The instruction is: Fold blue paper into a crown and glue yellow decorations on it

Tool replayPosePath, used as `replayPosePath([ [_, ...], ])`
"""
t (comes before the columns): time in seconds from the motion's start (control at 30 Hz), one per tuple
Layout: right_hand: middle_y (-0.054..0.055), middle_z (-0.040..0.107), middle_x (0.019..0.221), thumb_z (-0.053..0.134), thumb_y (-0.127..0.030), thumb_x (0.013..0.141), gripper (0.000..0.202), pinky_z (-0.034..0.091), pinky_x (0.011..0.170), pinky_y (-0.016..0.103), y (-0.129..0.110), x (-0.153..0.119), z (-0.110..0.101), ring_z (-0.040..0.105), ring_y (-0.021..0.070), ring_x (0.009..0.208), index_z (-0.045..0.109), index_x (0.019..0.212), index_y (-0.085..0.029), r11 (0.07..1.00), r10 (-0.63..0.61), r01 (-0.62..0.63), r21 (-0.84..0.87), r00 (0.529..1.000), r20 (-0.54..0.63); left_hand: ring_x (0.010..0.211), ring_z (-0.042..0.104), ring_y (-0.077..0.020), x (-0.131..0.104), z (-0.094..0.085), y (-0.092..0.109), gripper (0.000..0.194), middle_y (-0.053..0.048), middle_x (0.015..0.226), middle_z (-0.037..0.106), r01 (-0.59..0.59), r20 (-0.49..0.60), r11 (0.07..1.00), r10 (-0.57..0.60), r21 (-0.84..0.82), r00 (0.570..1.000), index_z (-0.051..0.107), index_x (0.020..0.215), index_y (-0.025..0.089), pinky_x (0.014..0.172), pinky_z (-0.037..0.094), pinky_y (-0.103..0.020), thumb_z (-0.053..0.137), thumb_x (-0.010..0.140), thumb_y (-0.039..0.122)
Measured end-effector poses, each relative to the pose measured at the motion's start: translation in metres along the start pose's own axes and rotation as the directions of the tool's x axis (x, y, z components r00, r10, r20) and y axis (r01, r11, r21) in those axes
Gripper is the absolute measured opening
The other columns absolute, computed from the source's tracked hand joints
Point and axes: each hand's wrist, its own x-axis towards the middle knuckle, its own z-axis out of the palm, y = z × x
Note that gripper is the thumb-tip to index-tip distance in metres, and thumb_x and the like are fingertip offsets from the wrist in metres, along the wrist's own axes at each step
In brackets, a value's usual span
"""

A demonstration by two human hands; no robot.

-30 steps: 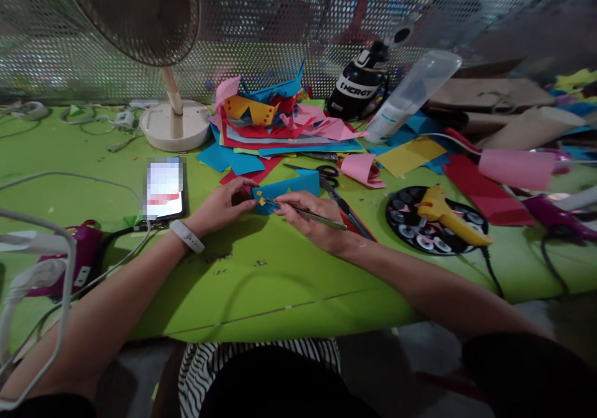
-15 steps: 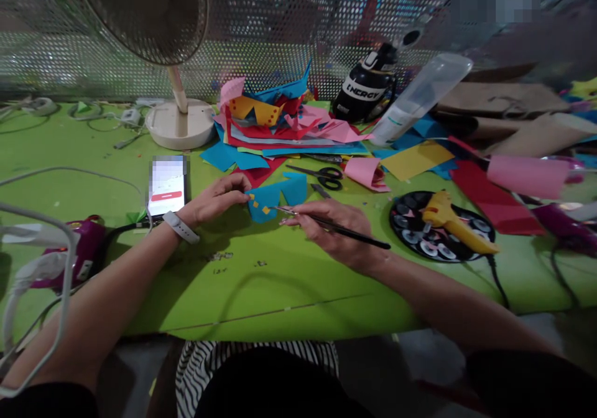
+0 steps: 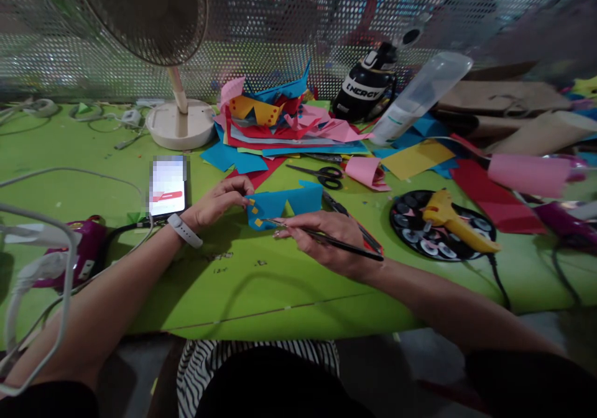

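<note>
My left hand [image 3: 227,199] pinches the left edge of a blue paper cutout [image 3: 298,200]. The cutout has a notch in its lower edge and several small yellow squares along its left end. In my right hand [image 3: 329,237] is a pair of dark tweezers [image 3: 342,241], held like a pen and slanting down to the right. Their thin metal tip points left, at the lowest yellow square [image 3: 258,222]; whether it touches the square I cannot tell. Beside my right hand lies a dark, long tool with an orange-red edge [image 3: 368,234], partly hidden.
Black-handled scissors [image 3: 326,175] lie behind the cutout. A yellow glue gun [image 3: 459,222] rests on a black round tray [image 3: 405,234] to the right. At the left are a phone [image 3: 168,188] and a fan base [image 3: 180,124]. Coloured paper [image 3: 298,139] is piled at the back.
The blue cutout has shifted right and slightly towards me, turning a little. The tweezers' tip has moved left and down to the lowest square. The long dark tool shows more.
</note>
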Motion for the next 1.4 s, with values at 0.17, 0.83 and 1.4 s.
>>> replayPosePath([
  [0.17, 0.002, 0.078, 0.086, 0.055, -0.025, 0.093, 0.016, 0.062, 0.074, 0.03, -0.0017, -0.0001, 0.0002, 0.075, 0.0174, 0.081, 0.068, 0.102, -0.022, 1.0, 0.025, -0.025, -0.008, 1.0, -0.005, 0.07, 0.049, -0.0135, -0.001, 0.0008, -0.0023, 0.01, 0.001, 0.075, 0.053, -0.018, -0.023, 0.999, 0.017, -0.034, 1.0, 0.058, 0.077, 0.019, 0.065, 0.04, -0.027, 0.061, 0.068, 0.023],
  [0.83, 0.002, 0.078, 0.087, 0.055, -0.022, 0.092, 0.018, 0.062, 0.074, 0.03, 0.0026, 0.0001, 0.0024, 0.075, 0.0171, 0.083, 0.067, 0.106, -0.025, 0.998, -0.019, 0.017, -0.054, 0.999, -0.029, 0.068, 0.05, -0.0136, -0.0004, 0.0034, -0.0009, 0.012, 0.001, 0.071, 0.055, -0.004, -0.004, 0.997, 0.003, -0.074, 1.0, 0.058, 0.075, 0.019, 0.067, 0.043, -0.029, 0.063, 0.065, 0.024],
  [1.4, 0.004, 0.078, 0.088, 0.05, -0.024, 0.095, 0.02, 0.062, 0.076, 0.032, 0.0008, 0.0025, -0.0021, 0.075, 0.0184, 0.085, 0.067, 0.106, -0.022, 0.996, -0.03, 0.034, -0.08, 0.998, 0.055, 0.067, 0.052, -0.0137, -0.0007, 0.0036, -0.0012, 0.012, 0.001, 0.07, 0.056, -0.004, 0.008, 0.996, 0.005, -0.091, 1.0, 0.059, 0.075, 0.018, 0.068, 0.044, -0.029, 0.063, 0.065, 0.023],
])
